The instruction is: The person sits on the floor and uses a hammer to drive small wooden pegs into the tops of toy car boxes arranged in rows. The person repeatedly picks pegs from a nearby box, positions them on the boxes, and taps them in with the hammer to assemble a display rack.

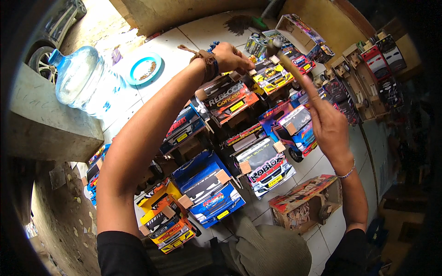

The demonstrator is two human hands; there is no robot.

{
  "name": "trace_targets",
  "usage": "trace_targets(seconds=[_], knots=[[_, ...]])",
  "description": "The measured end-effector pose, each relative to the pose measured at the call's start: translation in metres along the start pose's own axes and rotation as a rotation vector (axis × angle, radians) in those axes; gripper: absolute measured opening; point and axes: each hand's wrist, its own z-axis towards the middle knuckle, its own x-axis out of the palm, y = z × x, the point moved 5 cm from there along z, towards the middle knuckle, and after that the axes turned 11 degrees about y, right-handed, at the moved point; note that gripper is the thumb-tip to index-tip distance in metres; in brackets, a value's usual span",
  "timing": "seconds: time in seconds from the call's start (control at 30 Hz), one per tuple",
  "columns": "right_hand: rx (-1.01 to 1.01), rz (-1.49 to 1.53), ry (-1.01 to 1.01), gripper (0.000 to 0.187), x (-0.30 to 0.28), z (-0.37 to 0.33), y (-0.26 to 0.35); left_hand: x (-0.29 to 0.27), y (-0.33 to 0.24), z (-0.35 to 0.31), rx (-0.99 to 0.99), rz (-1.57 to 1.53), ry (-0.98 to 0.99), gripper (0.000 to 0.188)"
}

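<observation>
My right hand (329, 126) is closed around the wooden handle of a hammer (294, 70). The hammer's metal head is raised over a yellow toy truck (272, 79) in the back row. At the left corner of that truck's cab, my left hand (230, 59) has its fingers pressed together; whatever they pinch is too small to make out. Small wooden blocks stick out from the cab corners of several trucks. Nearest my left wrist stands a black and orange toy truck (232, 102). A purple and blue toy truck (297, 126) is below the hammer.
Nearer me are a white and black toy truck (262, 168), a blue one (212, 195) and an orange one (171, 225). A wooden box (304, 202) holds small pieces. Around the edges are a water jug (83, 80), a blue-rimmed plate (157, 62) and wooden truck frames (363, 99).
</observation>
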Motion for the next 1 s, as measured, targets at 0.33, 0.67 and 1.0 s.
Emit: trace_targets(seconds=[0.33,0.67,1.0], knots=[[0.055,0.057,-0.038,0.063,-0.010,0.008,-0.005,0.001,-0.004,0.004,0.056,-0.081,0.001,0.027],[0.183,0.206,0.077,0.054,-0.005,0.002,-0.002,0.007,-0.012,0.002,0.035,-0.095,-0.083,0.023],[0.202,0.234,0.021,0.056,-0.002,0.000,-0.004,0.010,-0.012,-0.003,0.065,-0.163,-0.114,0.020]])
